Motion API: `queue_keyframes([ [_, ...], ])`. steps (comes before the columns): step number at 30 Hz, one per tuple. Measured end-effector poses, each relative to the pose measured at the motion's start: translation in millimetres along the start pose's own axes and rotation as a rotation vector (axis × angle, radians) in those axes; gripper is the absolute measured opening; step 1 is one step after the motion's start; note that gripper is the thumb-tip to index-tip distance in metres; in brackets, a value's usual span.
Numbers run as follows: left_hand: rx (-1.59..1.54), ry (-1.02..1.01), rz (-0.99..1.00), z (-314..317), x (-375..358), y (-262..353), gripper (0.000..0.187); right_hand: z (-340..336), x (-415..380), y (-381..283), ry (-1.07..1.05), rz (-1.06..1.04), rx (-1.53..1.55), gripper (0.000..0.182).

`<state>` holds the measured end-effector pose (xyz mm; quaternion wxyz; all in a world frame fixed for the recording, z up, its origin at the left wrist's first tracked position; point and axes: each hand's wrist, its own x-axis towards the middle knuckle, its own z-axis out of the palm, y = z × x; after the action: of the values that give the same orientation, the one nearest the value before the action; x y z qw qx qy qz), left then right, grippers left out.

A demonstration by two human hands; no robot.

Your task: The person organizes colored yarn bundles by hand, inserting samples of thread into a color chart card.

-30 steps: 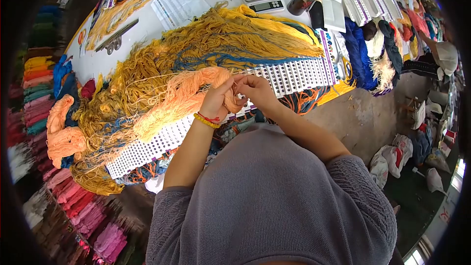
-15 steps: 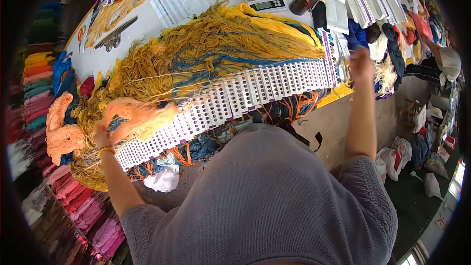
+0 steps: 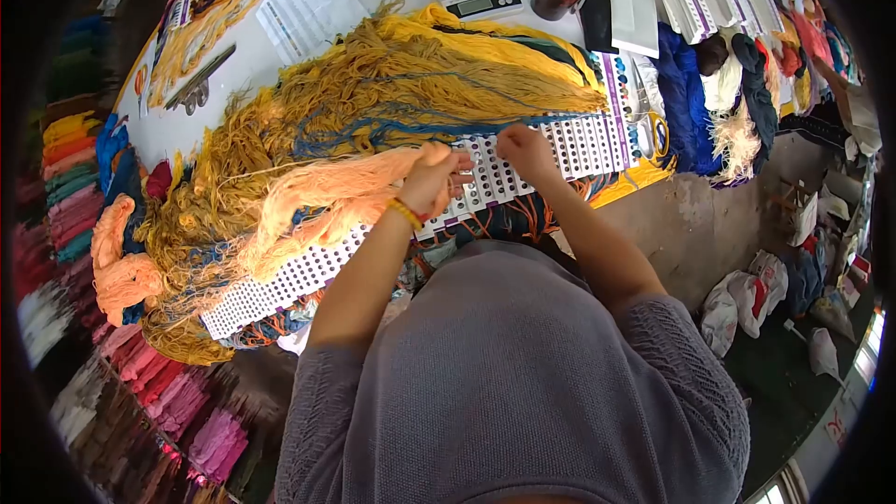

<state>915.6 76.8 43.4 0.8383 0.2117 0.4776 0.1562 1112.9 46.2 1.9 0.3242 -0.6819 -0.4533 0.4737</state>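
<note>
At the near edge of the desk (image 3: 201,121), a peach yarn bundle (image 3: 322,189) is gripped in the closed left hand (image 3: 431,182) over the perforated card strip (image 3: 523,163), where the right hand (image 3: 525,147) pinches a strand for threading.

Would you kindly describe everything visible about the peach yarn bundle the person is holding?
The peach yarn bundle is a thick, loose hank of soft, wool-like strands in pale orange. It lies stretched slantwise across the table, over the mustard yarn heap and the white punched card strip. Its right end is gripped in the left hand; the right hand works just beside it on the strip. Its far end frays out loosely toward the left.
</note>
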Motion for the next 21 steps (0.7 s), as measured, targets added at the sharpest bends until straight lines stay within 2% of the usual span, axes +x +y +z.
queue_keyframes([
  [3, 0.131, 0.193, -0.026, 16, 21, -1, 0.03, 3, 2, 3, -0.038, -0.028, -0.136, 0.02],
  [4, 0.171, 0.237, -0.049, 26, 19, 8, 0.024, 2, 2, 0, -0.041, -0.024, -0.174, 0.02],
  [9, 0.29, 0.24, 0.009, 32, 44, 1, 0.015, 6, 1, -5, 0.032, -0.022, -0.224, 0.02],
  [11, 0.264, 0.299, 0.099, 32, 51, -6, 0.009, 8, 3, 0, 0.051, -0.026, -0.209, 0.021],
  [14, 0.316, 0.376, 0.125, 41, 54, -5, 0.007, 7, 3, 0, 0.07, -0.024, -0.214, 0.02],
  [21, 0.545, 0.374, 0.088, 42, 58, -1, 0.007, 8, 1, -9, 0.041, 0.012, -0.181, 0.018],
])
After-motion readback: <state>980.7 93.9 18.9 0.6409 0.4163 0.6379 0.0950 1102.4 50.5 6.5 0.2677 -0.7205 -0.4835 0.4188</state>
